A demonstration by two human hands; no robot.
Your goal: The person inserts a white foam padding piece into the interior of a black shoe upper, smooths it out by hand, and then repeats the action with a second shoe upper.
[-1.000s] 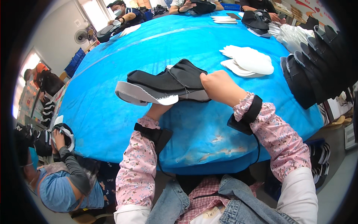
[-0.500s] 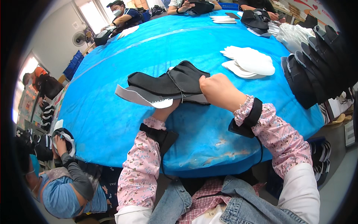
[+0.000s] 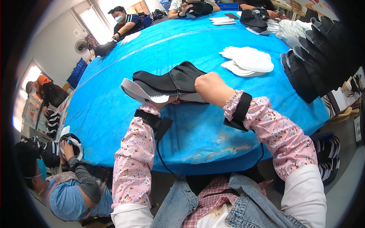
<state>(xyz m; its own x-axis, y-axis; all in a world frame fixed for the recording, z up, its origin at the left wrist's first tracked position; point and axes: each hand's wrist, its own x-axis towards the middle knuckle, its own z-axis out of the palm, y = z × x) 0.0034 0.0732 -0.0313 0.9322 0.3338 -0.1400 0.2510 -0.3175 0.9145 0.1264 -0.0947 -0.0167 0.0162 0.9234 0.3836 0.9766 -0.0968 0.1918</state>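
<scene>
A black shoe upper [image 3: 156, 83] with a pale grey lining is held above the blue-covered table, its grey edge flap bent outward at the left. Along that flap runs white zigzag stitching, and a loose thread hangs at the middle seam. My left hand [image 3: 175, 101] reaches in under the upper and holds it from below; most of its fingers are hidden by the fabric. Closed in a fist, my right hand [image 3: 213, 88] grips the upper's right end. Whether a needle or thread is between its fingers cannot be seen.
White insole-shaped pieces [image 3: 251, 60] lie stacked beyond my right hand. Black uppers [image 3: 304, 76] stand in a row at the table's right edge, near a white plastic bag [image 3: 291, 30]. Co-workers sit around the blue table cover [image 3: 114, 95]; one person [image 3: 74, 193] works close on my left.
The upper stays in both hands. My right fist remains at its right end, and my left hand sits a little further under the flap. The whole view has shifted slightly.
</scene>
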